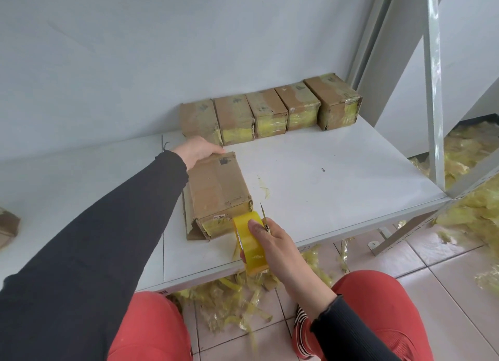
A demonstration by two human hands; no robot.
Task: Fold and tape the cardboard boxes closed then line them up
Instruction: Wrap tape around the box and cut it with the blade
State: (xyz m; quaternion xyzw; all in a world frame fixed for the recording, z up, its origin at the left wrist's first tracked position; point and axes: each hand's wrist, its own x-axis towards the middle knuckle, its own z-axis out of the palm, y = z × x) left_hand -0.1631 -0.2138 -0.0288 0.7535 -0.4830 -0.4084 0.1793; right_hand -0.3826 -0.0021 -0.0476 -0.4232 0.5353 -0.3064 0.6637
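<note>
Long black sleeves, red trousers, striped cuff edge at the right knee

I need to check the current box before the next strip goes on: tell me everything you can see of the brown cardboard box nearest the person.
The worn brown cardboard box lies lengthwise on the white table, apart from the row by the wall. Its near end shows yellowish tape and a small label. A loose flap juts out along its left side. The left hand grips its far end; the right hand holds a yellow tape roll against its near end.
</note>
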